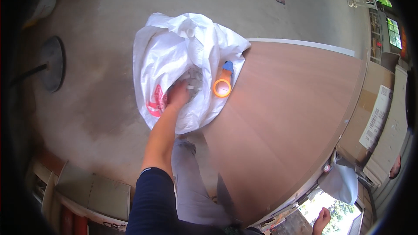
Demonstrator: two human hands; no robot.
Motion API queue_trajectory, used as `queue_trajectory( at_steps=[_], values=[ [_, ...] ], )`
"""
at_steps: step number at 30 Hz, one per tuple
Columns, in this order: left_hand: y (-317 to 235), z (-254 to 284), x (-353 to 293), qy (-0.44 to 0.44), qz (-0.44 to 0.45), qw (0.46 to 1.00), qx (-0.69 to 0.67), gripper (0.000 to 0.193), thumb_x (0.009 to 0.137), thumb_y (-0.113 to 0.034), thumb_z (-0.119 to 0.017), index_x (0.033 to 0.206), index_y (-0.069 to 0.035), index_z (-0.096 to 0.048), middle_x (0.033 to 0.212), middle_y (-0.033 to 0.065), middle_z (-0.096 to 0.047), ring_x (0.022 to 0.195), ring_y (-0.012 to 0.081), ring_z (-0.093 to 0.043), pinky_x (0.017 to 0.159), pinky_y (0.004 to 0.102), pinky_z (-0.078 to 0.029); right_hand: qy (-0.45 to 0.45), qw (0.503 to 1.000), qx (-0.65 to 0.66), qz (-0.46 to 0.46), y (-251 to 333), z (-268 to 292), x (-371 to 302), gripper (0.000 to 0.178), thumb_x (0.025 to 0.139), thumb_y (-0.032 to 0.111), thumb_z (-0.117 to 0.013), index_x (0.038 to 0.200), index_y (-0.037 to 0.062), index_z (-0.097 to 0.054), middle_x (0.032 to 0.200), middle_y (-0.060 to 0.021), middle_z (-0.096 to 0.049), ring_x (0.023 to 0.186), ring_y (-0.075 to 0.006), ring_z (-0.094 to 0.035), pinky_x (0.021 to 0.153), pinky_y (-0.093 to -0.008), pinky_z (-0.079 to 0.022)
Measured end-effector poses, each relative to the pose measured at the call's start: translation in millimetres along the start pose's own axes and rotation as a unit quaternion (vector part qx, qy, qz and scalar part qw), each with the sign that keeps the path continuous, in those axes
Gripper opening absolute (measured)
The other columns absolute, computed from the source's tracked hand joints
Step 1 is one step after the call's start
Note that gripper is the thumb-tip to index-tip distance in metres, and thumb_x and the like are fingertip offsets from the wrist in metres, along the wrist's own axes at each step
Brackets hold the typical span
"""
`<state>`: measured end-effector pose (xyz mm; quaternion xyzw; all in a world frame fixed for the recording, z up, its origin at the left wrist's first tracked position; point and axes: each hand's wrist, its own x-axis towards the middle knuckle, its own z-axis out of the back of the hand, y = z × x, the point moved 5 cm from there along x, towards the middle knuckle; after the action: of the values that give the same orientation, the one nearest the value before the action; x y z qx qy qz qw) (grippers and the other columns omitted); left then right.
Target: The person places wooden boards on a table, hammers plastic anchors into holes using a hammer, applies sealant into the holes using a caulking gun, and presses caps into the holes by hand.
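Reaching with the left hand [177, 95] into the open mouth of a white plastic bag [174, 56], fingers sunk among small pale pieces inside. Cannot tell whether the fingers are spread or closed on something, the bag's folds and contents hiding them. Bag sitting at the far left corner of the brown counter [287, 113], partly sagging over the edge above the concrete floor [96, 61]. Lying just right of the hand, against the bag's right side, an orange ring-shaped tool with a blue tip [223, 82], touching the plastic. Right hand not showing anywhere.

Judging the bag as thin, soft and crinkly, light by itself, likely slippery and shapeless under a pinch, liable to slump off the edge if pulled left. Gathering the rim or the bunched folds near the mouth looking like the best place for a hold, rather than the smooth belly. Contents seeming small, hard and loose, likely shifting when the bag is being lifted.

Showing at the near right edge, another person's hand [323, 216].
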<state>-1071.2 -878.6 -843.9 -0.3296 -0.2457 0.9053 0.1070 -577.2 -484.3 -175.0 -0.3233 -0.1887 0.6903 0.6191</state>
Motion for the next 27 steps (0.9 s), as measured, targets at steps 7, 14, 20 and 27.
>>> queue_trajectory(
  at_steps=[7,14,20,27],
  values=[
    [-17,62,-75,-0.006,0.151,0.799,-0.583,0.024,0.084,-0.018,-0.053,0.102,-0.003,-0.058,0.079,0.0106,-0.060,0.063,0.0209,-0.058,0.059,0.0323,-0.047,-0.014,0.926,0.351,0.137,38,-34,15,0.019,0.093,0.008,-0.054,0.107,-0.0029,-0.062,0.073,-0.0009,-0.054,0.052,-0.0059,-0.044,0.047,-0.0221,-0.036],
    [-189,199,-224,0.222,0.058,0.523,-0.821,0.012,0.084,-0.019,-0.052,0.085,-0.007,-0.052,0.072,0.0092,-0.052,0.046,0.0115,-0.042,0.039,0.0247,-0.032,-0.050,0.800,0.515,0.303,154,48,-75,0.017,0.090,0.008,-0.058,0.102,-0.0020,-0.065,0.083,-0.0026,-0.057,0.069,-0.0082,-0.050,0.060,-0.0212,-0.041],
    [-310,159,-390,0.448,-0.028,0.776,-0.443,0.020,0.089,-0.023,-0.060,0.096,-0.006,-0.067,0.079,0.0020,-0.066,0.065,0.0091,-0.061,0.053,0.0228,-0.050,-0.082,0.574,0.438,0.687,188,108,-165,0.038,0.072,0.000,-0.063,0.109,0.0100,-0.065,0.115,-0.0113,-0.060,0.094,-0.0276,-0.062,0.077,-0.0367,-0.053],
    [-493,37,-553,0.547,0.035,0.764,-0.341,0.018,0.086,-0.015,-0.056,0.092,0.001,-0.061,0.077,0.0080,-0.058,0.052,0.0133,-0.049,0.041,0.0233,-0.036,-0.233,0.569,0.499,0.611,-13,0,-86,0.026,0.074,0.009,-0.070,0.099,0.0144,-0.068,0.112,-0.0062,-0.062,0.089,-0.0231,-0.064,0.073,-0.0338,-0.053]
  ],
)
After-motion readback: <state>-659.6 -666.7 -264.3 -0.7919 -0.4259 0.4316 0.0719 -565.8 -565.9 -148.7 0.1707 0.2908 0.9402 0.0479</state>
